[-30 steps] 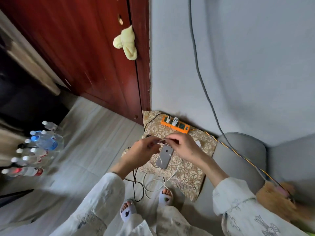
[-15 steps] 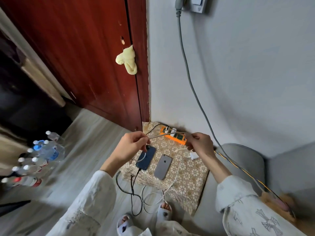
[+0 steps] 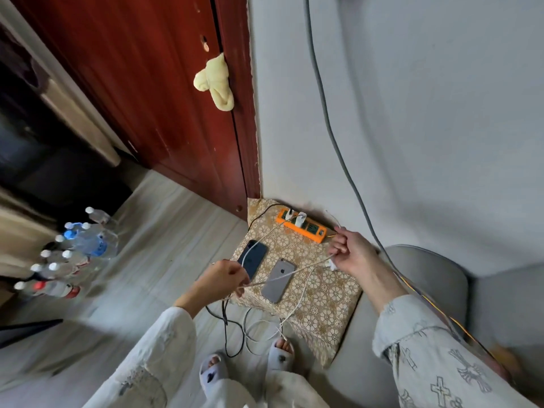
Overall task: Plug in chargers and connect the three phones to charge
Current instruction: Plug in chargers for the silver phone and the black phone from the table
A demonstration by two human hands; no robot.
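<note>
With my left hand (image 3: 223, 282) and right hand (image 3: 348, 253) both pinching the taut white cable (image 3: 290, 273), I should free its plug end toward the silver phone (image 3: 278, 279).

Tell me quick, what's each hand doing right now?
Left hand: pinching a white cable.
Right hand: gripping the same cable's other end, stretched between both hands.

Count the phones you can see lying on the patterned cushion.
2. A dark blue phone lies at the cushion's left edge, and a grey phone lies face down beside it, nearer the middle. A third phone may be hidden or out of view.
</note>
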